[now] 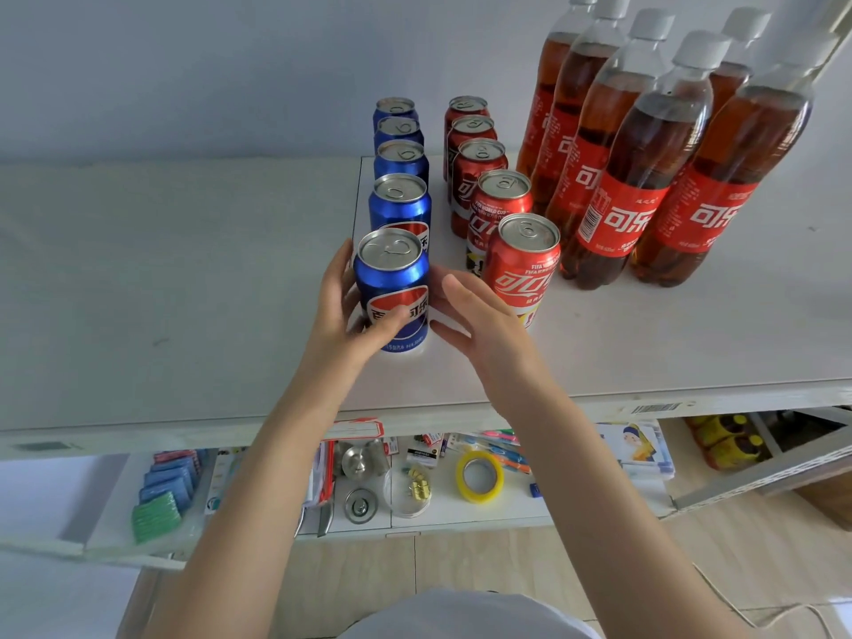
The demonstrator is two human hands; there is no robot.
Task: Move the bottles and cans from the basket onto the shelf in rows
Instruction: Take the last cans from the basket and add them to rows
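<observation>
A blue Pepsi can (392, 279) stands upright on the white shelf (645, 352), at the front of a row of several blue cans (400, 205). My left hand (343, 311) grips this front can, thumb across its label. My right hand (475, 315) is at the can's right side with fingers nearly straight, touching it or very close. To the right runs a row of several red cola cans (523, 265). Further right stand two rows of cola bottles (645, 177) with white caps. No basket is in view.
The shelf's left half (161, 269) is bare, with a wall behind. A lower shelf (498, 509) holds small goods: a yellow tape roll (479, 477), metal pieces, packets, pens. Yellow-capped bottles (724, 440) lie lower right. Wooden floor shows below.
</observation>
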